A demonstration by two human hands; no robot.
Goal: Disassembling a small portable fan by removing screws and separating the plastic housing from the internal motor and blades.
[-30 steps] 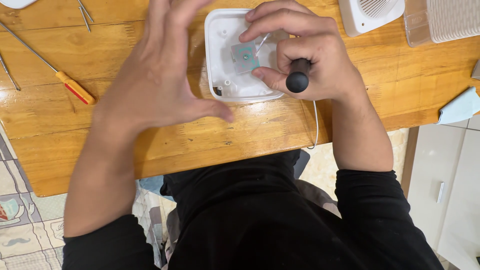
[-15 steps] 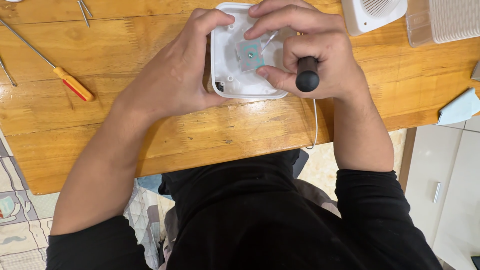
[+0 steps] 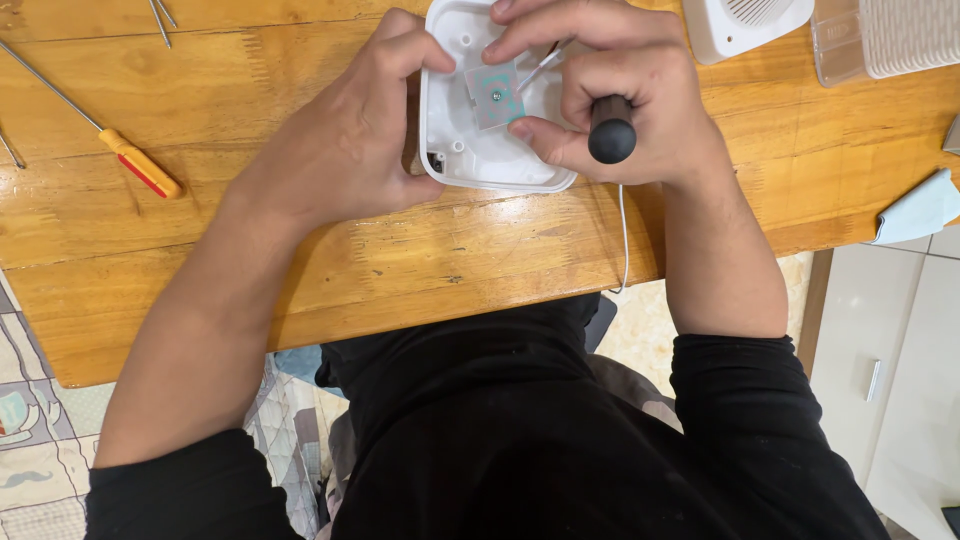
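At the far left of the wooden worktop [image 3: 300, 270] lies a screwdriver with an orange and red handle [image 3: 140, 167], its long axis slanting from upper left to lower right, the thin shaft pointing away toward the upper left corner where its tip is cut off by the frame edge. Two thin metal rods [image 3: 160, 18] near the top edge are also cut off. The left hand [image 3: 345, 140] now rests against the left side of the white plastic housing [image 3: 470, 150], its grip closed on that housing with the thumb at the lower left corner and the fingers curled over the upper left rim; a second ago this hand hovered open above the worktop, apart from the housing. The housing lies open side up near the top middle, its upper edge running out of view. Inside it sits a small greenish circuit board [image 3: 495, 95] with a screw at its centre. The right hand [image 3: 625, 110] is wrapped tight around a black-handled screwdriver [image 3: 611, 130], whose round butt points toward the camera and whose shaft slants up and left toward the board; most of the shaft is hidden by the fingers, and this grip matches the earlier picture. A thin white cable [image 3: 622, 240] runs down over the worktop edge. Right of it stand a white vented part [image 3: 745, 25] and a clear container [image 3: 880, 40], both cut off at the top, and a pale blue cloth [image 3: 920, 208].
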